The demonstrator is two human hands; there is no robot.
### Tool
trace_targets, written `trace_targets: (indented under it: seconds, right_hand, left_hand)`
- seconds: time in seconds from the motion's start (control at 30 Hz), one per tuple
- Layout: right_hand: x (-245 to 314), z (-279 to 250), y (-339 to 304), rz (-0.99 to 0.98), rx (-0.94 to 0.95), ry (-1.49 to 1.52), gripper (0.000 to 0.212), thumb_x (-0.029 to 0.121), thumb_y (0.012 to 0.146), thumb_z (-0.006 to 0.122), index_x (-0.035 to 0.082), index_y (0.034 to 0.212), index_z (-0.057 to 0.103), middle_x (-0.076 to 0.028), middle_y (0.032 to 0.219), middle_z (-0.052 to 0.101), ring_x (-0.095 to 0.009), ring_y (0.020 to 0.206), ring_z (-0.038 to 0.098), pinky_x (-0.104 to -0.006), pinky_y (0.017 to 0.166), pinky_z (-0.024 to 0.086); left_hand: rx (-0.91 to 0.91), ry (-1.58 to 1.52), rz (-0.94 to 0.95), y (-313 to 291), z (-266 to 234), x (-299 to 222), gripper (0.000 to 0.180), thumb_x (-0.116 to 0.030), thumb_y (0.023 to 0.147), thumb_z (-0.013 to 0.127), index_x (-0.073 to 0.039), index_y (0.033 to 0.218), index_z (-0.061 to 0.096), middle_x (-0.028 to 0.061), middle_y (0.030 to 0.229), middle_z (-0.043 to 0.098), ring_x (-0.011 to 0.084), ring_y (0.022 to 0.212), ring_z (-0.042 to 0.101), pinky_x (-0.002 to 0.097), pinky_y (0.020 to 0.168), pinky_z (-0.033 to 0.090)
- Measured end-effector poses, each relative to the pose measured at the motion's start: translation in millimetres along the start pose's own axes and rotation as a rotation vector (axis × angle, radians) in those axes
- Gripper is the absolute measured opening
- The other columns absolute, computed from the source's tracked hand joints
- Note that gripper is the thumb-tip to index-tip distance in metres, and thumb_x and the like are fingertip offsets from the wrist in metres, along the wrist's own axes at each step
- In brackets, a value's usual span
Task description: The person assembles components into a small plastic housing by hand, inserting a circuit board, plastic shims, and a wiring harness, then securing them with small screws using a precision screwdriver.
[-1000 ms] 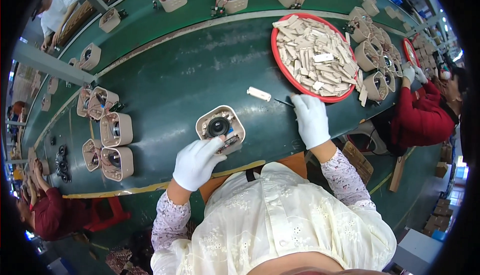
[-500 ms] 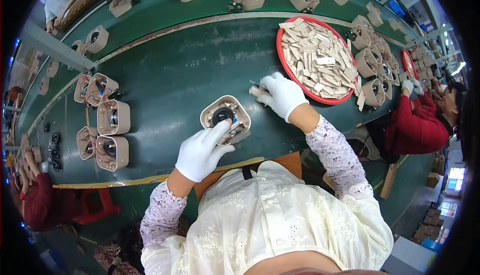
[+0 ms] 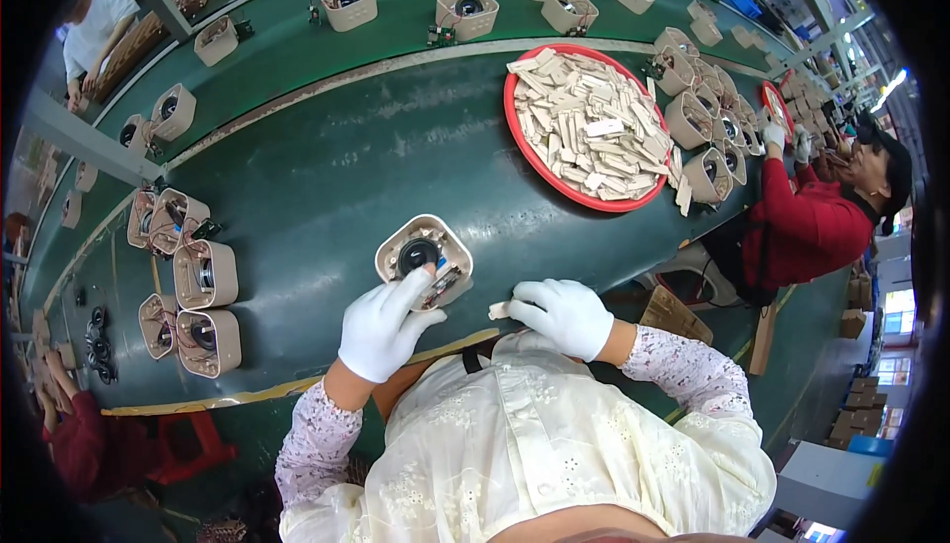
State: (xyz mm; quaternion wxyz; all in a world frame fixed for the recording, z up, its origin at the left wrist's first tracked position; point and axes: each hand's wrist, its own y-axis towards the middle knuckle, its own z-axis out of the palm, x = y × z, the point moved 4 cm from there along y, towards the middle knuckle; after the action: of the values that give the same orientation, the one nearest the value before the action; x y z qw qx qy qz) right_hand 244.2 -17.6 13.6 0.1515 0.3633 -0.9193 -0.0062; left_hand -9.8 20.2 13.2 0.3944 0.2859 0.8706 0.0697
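A beige speaker housing with a black round driver lies open side up on the green table in front of me. My left hand, in a white glove, rests its fingers on the housing's near edge. My right hand, also gloved, is close to my chest near the table's front edge and pinches a small beige flat piece between its fingertips.
A red round tray heaped with beige flat pieces sits at the right. More beige housings stand grouped at the left, others beside the tray and along the far belt. A person in red works at the right.
My right hand reached toward the red tray, then came back to the table's near edge with a small beige piece. My left hand stayed on the housing.
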Motion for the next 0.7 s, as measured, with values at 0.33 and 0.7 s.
trace_targets:
  seconds: [0.33,0.7]
  right_hand:
    - [-46,-29,23,0.807,-0.164,0.716,0.013,0.018,0.084,0.077,0.007,0.088,0.074,-0.010,0.092,0.068,-0.029,0.080,0.067,-0.0354,0.071,0.054]
    - [4,-22,85,-0.002,0.069,0.260,0.011,0.014,0.081,0.072,0.009,0.091,0.070,-0.010,0.095,0.058,-0.032,0.089,0.063,-0.0407,0.074,0.054]
  left_hand:
    - [0.060,-0.075,0.106,5,16,-4,0.082,-0.019,0.074,0.088,-0.006,0.145,0.051,0.0164,0.096,0.071,0.0346,0.079,0.069,0.0401,0.070,0.056]
    - [0.038,-0.102,0.099,2,22,-3,0.072,-0.022,0.079,0.081,-0.012,0.145,0.053,0.0072,0.093,0.070,0.0284,0.076,0.067,0.0385,0.065,0.054]
